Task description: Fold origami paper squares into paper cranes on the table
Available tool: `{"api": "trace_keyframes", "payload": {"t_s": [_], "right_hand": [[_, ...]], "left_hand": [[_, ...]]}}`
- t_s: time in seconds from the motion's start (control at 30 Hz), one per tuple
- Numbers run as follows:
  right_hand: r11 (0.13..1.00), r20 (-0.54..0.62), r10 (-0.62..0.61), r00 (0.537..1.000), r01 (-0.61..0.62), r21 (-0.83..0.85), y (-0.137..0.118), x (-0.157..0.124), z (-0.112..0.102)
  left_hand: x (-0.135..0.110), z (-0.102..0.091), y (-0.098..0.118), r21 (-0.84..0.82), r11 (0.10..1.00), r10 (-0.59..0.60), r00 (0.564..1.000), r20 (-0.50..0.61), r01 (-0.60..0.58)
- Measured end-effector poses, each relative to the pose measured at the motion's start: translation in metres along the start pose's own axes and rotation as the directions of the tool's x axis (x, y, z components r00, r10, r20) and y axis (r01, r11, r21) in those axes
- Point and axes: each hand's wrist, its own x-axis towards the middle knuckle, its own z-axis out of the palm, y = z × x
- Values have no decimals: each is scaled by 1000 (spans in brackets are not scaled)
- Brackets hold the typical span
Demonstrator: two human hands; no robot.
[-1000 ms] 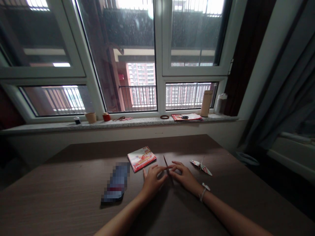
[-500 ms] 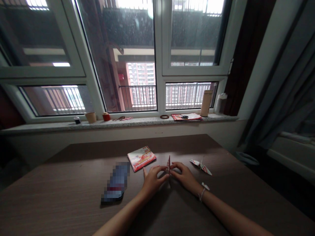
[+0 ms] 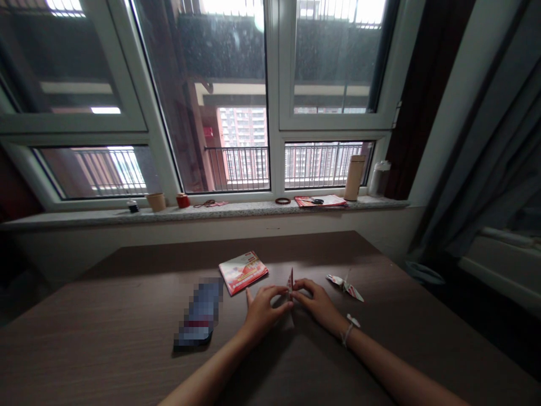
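Both my hands meet at the middle of the brown wooden table (image 3: 127, 338), pinching one small folded piece of red-and-white paper (image 3: 289, 280) that stands up between the fingertips. My left hand (image 3: 264, 311) grips it from the left, fingers curled. From the right, my right hand (image 3: 318, 303) pinches the same paper; a white band sits on that wrist. A finished red-and-white paper crane (image 3: 346, 286) lies just right of my right hand. A red-and-white paper packet (image 3: 243, 272) lies flat just beyond my left hand.
A dark blurred flat object (image 3: 200, 314) lies left of my left hand. The window sill (image 3: 236, 210) holds a paper cup (image 3: 156, 202), a small red pot (image 3: 182, 200), a booklet with scissors (image 3: 320, 201), a tall beige flask (image 3: 354, 177). A grey curtain (image 3: 494, 146) hangs at right.
The paper went from a long thin strip leaning back-left to a shorter upright piece between my fingertips. Both hands closed in slightly and stayed in place.
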Motion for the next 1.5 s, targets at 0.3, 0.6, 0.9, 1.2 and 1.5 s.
{"api": "trace_keyframes", "payload": {"t_s": [0.3, 0.6, 0.9, 1.2, 1.5], "right_hand": [[999, -9, 2, 1000, -3, -36, 7, 0, 0], [1000, -56, 3, 998, -5, -30, 6, 0, -1], [998, -69, -1, 998, -4, -66, 8, 0, -7], [962, -15, -140, 990, 132, -239, 9, -3, -18], [863, 130, -231, 964, 265, -430, 1, -5, -26]], "left_hand": [[0, 1, -1, -54, 998, -12, 1000, -11, 11], [1, 0, -1, -85, 996, -28, 1000, 8, 29], [2, 0, -2, -96, 995, -41, 999, -3, 40], [2, -1, -2, -53, 997, -52, 999, 5, 52], [4, 5, -11, -14, 1000, -15, 999, -44, 14]]}}
